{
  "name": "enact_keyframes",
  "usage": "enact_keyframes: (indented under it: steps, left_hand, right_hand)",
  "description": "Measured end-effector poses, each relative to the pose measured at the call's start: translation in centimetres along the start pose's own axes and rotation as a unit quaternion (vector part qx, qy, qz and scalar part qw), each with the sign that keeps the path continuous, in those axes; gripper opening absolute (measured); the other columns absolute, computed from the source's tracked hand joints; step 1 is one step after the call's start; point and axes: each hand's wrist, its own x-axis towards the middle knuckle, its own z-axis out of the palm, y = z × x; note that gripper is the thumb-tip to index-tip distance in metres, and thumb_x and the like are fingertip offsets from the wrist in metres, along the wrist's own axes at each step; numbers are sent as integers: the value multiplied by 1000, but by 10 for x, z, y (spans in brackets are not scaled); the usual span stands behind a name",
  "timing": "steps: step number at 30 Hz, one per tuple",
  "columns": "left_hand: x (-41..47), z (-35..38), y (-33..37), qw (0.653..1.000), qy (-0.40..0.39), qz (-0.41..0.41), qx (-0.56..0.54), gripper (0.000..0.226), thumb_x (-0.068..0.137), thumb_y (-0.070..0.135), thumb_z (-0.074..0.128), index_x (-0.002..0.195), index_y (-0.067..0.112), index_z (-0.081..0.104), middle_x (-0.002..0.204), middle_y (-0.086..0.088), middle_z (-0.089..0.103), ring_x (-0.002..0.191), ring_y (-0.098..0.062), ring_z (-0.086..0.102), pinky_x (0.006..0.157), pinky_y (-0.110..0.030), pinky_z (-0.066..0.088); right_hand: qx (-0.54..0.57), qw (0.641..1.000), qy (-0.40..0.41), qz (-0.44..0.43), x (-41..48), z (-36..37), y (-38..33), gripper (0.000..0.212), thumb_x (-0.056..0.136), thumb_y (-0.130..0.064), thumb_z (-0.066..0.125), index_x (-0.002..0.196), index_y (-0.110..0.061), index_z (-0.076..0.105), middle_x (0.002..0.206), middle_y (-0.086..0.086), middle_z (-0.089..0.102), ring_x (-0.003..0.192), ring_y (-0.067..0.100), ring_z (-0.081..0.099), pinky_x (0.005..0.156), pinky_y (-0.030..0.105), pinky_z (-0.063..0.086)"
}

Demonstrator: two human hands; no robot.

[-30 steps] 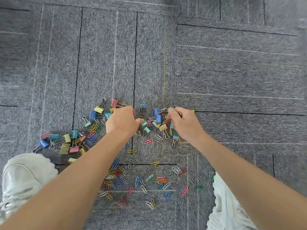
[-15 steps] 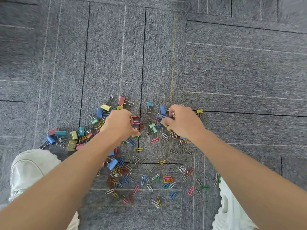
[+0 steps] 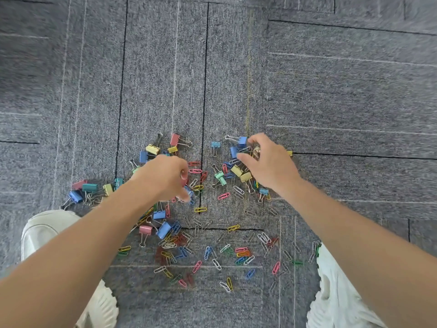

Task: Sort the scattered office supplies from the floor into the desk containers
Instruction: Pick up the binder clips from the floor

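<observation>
Where binder clips (image 3: 152,149) lie, left hand (image 3: 163,178) grips some.

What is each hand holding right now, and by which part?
Left hand curls round a few clips, mostly hidden in the fist. Right hand pinches a binder clip, seemingly by its wire handles.

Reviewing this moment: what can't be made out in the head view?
- Left hand: motion-blurred; its back covers whatever the curled fingers hold.
- Right hand: pinches binder clips, but the hand hides how many.
- Supplies beneath the left forearm: covered by it.
- Left shoe and right shoe: cut off by the bottom edge.
- Desk containers: outside the frame; only carpet shows.
</observation>
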Motion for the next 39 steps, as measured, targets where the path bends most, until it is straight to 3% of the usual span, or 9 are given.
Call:
enact_keyframes:
  steps: [3, 7, 15, 19, 22, 26, 32, 36, 39]
  left_hand:
    - [-2, 9, 2, 999, 6, 13, 44, 38, 70, 40, 86, 78, 25, 52, 88, 3, 62, 79, -22, 62, 79, -41, 56]
    - [-1, 16, -2, 996, 32, 27, 82, 36, 74, 39, 84, 85, 22, 54, 88, -2, 63, 78, -25, 63, 75, -40, 56]
    - [4, 14, -15, 999, 42, 6, 7, 35, 75, 42, 83, 70, 16, 59, 74, 1, 62, 70, -16, 61, 65, -31, 52]
    - [-1, 6, -21, 992, 70, 50, -95, 29, 79, 40, 78, 70, 15, 66, 80, 6, 61, 60, -5, 53, 50, -15, 40]
    - [-1, 3, -25, 990, 94, 78, -76, 30, 78, 38, 79, 66, 15, 65, 96, 4, 57, 79, -10, 56, 72, -25, 50]
    - [-2, 8, -27, 991, 113, 55, -55, 38, 82, 46, 73, 71, 13, 60, 76, -2, 62, 63, -16, 58, 61, -28, 49]
    - [-3, 6, -15, 973, 220, 38, -62, 47, 79, 64, 62, 82, 17, 57, 67, 4, 54, 55, -12, 53, 62, -38, 56]
    - [3, 8, 9, 976, 202, -79, -30, 71, 76, 63, 71, 125, 15, 53, 71, -1, 56, 65, -18, 61, 67, -37, 58]
    - [11, 12, 17, 976, 174, -126, -38, 62, 74, 60, 75, 109, 10, 64, 76, -5, 63, 74, -23, 65, 67, -35, 55]
  right_hand:
    - [-53, 998, 25, 15, 16, 4, -11, 42, 94, -51, 58, 121, -20, 46, 65, -4, 49, 52, 13, 46, 46, 28, 29]
    - [-84, 996, 24, 26, 26, 8, -16, 39, 92, -52, 60, 113, -21, 49, 71, -6, 46, 61, 16, 48, 50, 30, 30]
    - [73, 996, -12, 42, 29, 6, -17, 23, 90, -32, 62, 80, -15, 50, 63, -1, 51, 51, 16, 42, 49, 28, 30]
    - [416, 894, -137, 95, 16, -4, -7, 16, 90, -9, 45, 75, -8, 46, 59, 10, 46, 48, 18, 35, 49, 31, 23]
    - [514, 825, -191, 138, 9, -8, 1, 16, 90, -3, 40, 100, -6, 52, 60, 6, 47, 49, 17, 35, 49, 30, 22]
    - [533, 810, -181, 164, 4, -11, 9, 41, 89, 0, 37, 121, -10, 61, 77, 10, 60, 53, 16, 41, 49, 28, 26]
    - [585, 778, -136, 184, 3, -11, 8, 25, 75, 5, 31, 76, -10, 52, 107, 10, 70, 54, 15, 42, 50, 26, 25]
    - [632, 736, -169, 172, 0, -17, 6, 13, 64, -16, 38, 68, -12, 49, 96, 11, 70, 56, 17, 42, 54, 26, 17]
    - [612, 744, -187, 191, 3, -19, 7, 12, 85, -22, 49, 77, -14, 54, 101, 8, 71, 57, 15, 46, 50, 24, 23]
